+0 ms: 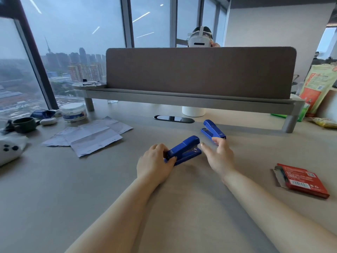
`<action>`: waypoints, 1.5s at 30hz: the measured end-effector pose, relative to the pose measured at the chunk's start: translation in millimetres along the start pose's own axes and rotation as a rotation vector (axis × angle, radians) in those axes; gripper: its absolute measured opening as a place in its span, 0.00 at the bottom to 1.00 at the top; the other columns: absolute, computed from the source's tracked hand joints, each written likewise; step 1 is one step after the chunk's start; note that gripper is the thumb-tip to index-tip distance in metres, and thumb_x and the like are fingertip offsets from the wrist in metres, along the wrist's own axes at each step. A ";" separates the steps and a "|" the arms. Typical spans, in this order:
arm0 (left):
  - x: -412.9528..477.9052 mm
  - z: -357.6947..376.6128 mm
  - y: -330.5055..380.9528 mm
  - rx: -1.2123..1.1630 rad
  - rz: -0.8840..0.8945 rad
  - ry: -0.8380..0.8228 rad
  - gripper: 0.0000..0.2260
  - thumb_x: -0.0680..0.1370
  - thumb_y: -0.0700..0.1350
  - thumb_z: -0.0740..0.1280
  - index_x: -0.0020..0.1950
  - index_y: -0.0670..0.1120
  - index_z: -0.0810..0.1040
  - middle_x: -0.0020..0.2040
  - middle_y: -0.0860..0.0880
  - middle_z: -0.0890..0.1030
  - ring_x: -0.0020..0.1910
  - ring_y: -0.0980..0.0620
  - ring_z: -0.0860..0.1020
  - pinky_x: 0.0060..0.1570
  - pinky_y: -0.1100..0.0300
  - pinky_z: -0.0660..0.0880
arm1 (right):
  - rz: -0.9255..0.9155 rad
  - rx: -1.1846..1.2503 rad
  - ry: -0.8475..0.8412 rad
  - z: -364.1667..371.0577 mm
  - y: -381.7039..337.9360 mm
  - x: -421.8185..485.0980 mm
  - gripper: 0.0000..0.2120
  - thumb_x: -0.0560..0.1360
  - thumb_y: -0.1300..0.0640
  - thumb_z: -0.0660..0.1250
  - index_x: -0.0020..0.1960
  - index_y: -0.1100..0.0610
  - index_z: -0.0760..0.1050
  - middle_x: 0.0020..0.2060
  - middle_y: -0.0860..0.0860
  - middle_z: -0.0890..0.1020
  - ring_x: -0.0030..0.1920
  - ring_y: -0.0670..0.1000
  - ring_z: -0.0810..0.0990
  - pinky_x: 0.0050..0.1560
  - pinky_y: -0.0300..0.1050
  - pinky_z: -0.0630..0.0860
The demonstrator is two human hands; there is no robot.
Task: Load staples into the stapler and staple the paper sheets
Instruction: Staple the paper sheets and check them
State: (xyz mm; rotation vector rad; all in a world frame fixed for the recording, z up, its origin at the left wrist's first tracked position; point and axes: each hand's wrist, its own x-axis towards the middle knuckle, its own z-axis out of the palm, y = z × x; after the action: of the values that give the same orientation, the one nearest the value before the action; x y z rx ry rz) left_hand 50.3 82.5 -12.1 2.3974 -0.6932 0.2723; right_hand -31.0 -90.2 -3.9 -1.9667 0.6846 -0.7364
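Broad, smooth, matte grey-beige desktop (73,189), spreading out on every side of both hands. Beyond the hands and to their left, tall glass window wall (76,33) in dark frames, hazy city outside. Straight ahead of the hands, long brown felt divider panel (200,72) with rounded corners, standing on a grey metal riser shelf (182,102).

Well to the left of the left hand, loose fan of creased white paper sheets (91,137), flat and overlapping. Well to the right of the right hand, flat red cardboard staple box (306,179), end flap open.

In the left hand's grasp, glossy blue plastic stapler (184,148), wedge-shaped, top arm lifted off its base, nose aimed toward the right hand. Just beyond the right hand, second blue stapler (212,129) of the same make, also gaping.

Left hand (155,165): palm down, fingers and thumb curled round the rear end of the blue plastic stapler, holding it on the desktop.

Right hand (219,157): fingers straight and spread, holding nothing; forefinger tip close to the blue plastic stapler's nose, outer fingertips at the rear of the second blue stapler, touching or just short, cannot tell. Forearms bare, stretched forward.
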 end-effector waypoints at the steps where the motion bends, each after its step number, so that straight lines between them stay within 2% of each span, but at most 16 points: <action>1: -0.7 -4.3 -7.3 0.006 -0.031 0.024 0.11 0.72 0.57 0.65 0.50 0.53 0.74 0.51 0.55 0.77 0.47 0.50 0.78 0.46 0.53 0.75 | -0.014 -0.069 0.025 10.0 -0.6 0.8 0.21 0.72 0.47 0.67 0.61 0.56 0.71 0.58 0.53 0.75 0.62 0.55 0.70 0.64 0.50 0.67; 5: -6.2 -29.8 -43.0 0.042 -0.165 0.105 0.11 0.71 0.58 0.66 0.48 0.54 0.74 0.49 0.54 0.77 0.45 0.50 0.78 0.45 0.54 0.75 | -0.085 -0.063 -0.084 52.5 -20.5 -7.8 0.12 0.72 0.49 0.67 0.51 0.54 0.72 0.45 0.51 0.76 0.54 0.56 0.73 0.56 0.51 0.72; 8: -11.6 -48.1 -67.2 0.037 -0.224 0.131 0.10 0.71 0.58 0.66 0.46 0.53 0.74 0.48 0.54 0.78 0.44 0.51 0.78 0.43 0.55 0.75 | -0.229 -0.027 -0.212 86.9 -44.7 -20.6 0.15 0.75 0.48 0.63 0.58 0.53 0.70 0.37 0.48 0.75 0.49 0.55 0.75 0.53 0.53 0.74; 12: -18.3 -66.1 -91.2 -0.066 -0.220 0.072 0.12 0.75 0.61 0.61 0.47 0.54 0.75 0.53 0.53 0.78 0.51 0.51 0.77 0.55 0.51 0.74 | -0.525 -0.339 -0.215 129.6 -64.2 -34.4 0.21 0.76 0.40 0.54 0.67 0.43 0.63 0.54 0.55 0.75 0.56 0.57 0.71 0.56 0.51 0.72; 15: -21.7 -86.3 -116.9 0.094 -0.297 0.118 0.16 0.77 0.61 0.56 0.57 0.55 0.76 0.65 0.53 0.72 0.66 0.49 0.68 0.67 0.53 0.61 | -0.570 -0.497 -0.219 144.0 -71.4 -35.9 0.22 0.76 0.38 0.52 0.67 0.42 0.65 0.56 0.55 0.71 0.58 0.58 0.68 0.59 0.49 0.68; 17: -22.1 -97.2 -135.0 0.269 -0.343 0.071 0.19 0.78 0.61 0.54 0.63 0.57 0.73 0.74 0.53 0.63 0.74 0.49 0.57 0.72 0.51 0.49 | -0.558 -0.504 -0.233 149.1 -71.8 -32.4 0.21 0.75 0.36 0.52 0.63 0.43 0.69 0.55 0.55 0.70 0.57 0.58 0.68 0.59 0.49 0.68; 19: -18.7 -101.9 -146.2 0.335 -0.369 -0.032 0.20 0.78 0.62 0.52 0.66 0.59 0.70 0.78 0.52 0.51 0.77 0.50 0.45 0.72 0.47 0.36 | -0.541 -0.457 -0.238 151.0 -71.5 -30.3 0.20 0.74 0.35 0.55 0.58 0.44 0.71 0.51 0.53 0.69 0.56 0.58 0.68 0.59 0.48 0.67; 21: -13.2 -101.7 -150.5 0.358 -0.373 -0.116 0.21 0.77 0.63 0.50 0.67 0.60 0.67 0.79 0.52 0.46 0.77 0.51 0.41 0.72 0.44 0.34 | -0.523 -0.425 -0.253 150.0 -71.6 -30.3 0.19 0.71 0.34 0.58 0.55 0.44 0.71 0.50 0.52 0.68 0.54 0.55 0.66 0.59 0.47 0.67; 28: -11.5 -100.1 -154.4 0.376 -0.351 -0.078 0.23 0.78 0.60 0.51 0.71 0.54 0.65 0.74 0.54 0.64 0.75 0.54 0.57 0.73 0.45 0.37 | -0.474 -0.297 -0.342 143.6 -69.2 -25.0 0.15 0.69 0.42 0.67 0.53 0.45 0.72 0.49 0.50 0.65 0.54 0.51 0.61 0.58 0.40 0.60; 30: -13.4 -101.4 -153.9 0.306 -0.332 0.004 0.20 0.78 0.56 0.56 0.68 0.52 0.70 0.70 0.54 0.69 0.70 0.52 0.67 0.74 0.50 0.48 | -0.474 -0.262 -0.363 143.5 -68.1 -24.5 0.13 0.70 0.45 0.67 0.54 0.45 0.72 0.49 0.50 0.65 0.53 0.51 0.61 0.58 0.39 0.58; 32: -15.7 -104.1 -151.3 0.180 -0.328 0.117 0.14 0.77 0.51 0.61 0.62 0.52 0.75 0.64 0.53 0.75 0.62 0.49 0.74 0.61 0.55 0.67 | -0.473 -0.235 -0.378 143.0 -67.7 -24.8 0.13 0.71 0.49 0.67 0.54 0.45 0.73 0.49 0.50 0.65 0.54 0.51 0.61 0.58 0.39 0.58; 34: -18.4 -106.7 -149.3 0.083 -0.312 0.222 0.07 0.75 0.46 0.64 0.52 0.51 0.78 0.54 0.51 0.79 0.53 0.47 0.77 0.45 0.59 0.70 | -0.465 -0.202 -0.391 142.5 -67.7 -25.2 0.13 0.71 0.51 0.65 0.55 0.45 0.73 0.49 0.50 0.65 0.54 0.51 0.62 0.58 0.39 0.57; 36: -20.0 -108.6 -149.4 0.014 -0.292 0.259 0.02 0.74 0.44 0.65 0.45 0.51 0.75 0.46 0.52 0.78 0.46 0.48 0.78 0.40 0.59 0.70 | -0.474 -0.166 -0.379 142.5 -68.2 -24.9 0.15 0.69 0.50 0.63 0.55 0.45 0.75 0.50 0.51 0.67 0.55 0.51 0.63 0.59 0.38 0.57; 39: -23.1 -107.9 -149.6 -0.059 -0.245 0.211 0.07 0.73 0.45 0.66 0.48 0.55 0.71 0.42 0.57 0.76 0.41 0.54 0.77 0.44 0.55 0.76 | -0.480 -0.146 -0.329 142.8 -67.9 -21.8 0.17 0.71 0.56 0.64 0.60 0.46 0.75 0.51 0.51 0.70 0.57 0.54 0.67 0.57 0.39 0.60; 41: -24.8 -107.5 -148.4 -0.034 -0.171 0.146 0.08 0.73 0.45 0.64 0.48 0.59 0.74 0.42 0.59 0.75 0.43 0.53 0.78 0.47 0.54 0.76 | -0.461 -0.151 -0.302 141.3 -65.6 -17.4 0.21 0.72 0.59 0.63 0.64 0.47 0.72 0.52 0.52 0.73 0.58 0.55 0.69 0.56 0.43 0.65; 45: -26.6 -107.8 -147.4 -0.047 -0.095 0.049 0.18 0.70 0.36 0.62 0.36 0.62 0.77 0.44 0.60 0.75 0.45 0.56 0.79 0.49 0.55 0.75 | -0.432 -0.138 -0.267 137.5 -60.0 -4.7 0.20 0.71 0.62 0.62 0.62 0.51 0.72 0.54 0.51 0.76 0.56 0.54 0.73 0.55 0.48 0.70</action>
State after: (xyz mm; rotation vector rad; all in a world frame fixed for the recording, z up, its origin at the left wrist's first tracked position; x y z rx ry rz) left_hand 105.0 258.7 -11.8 2.3631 -0.5558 0.2713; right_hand 75.6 15.4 -9.7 -2.3198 0.1512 -0.6714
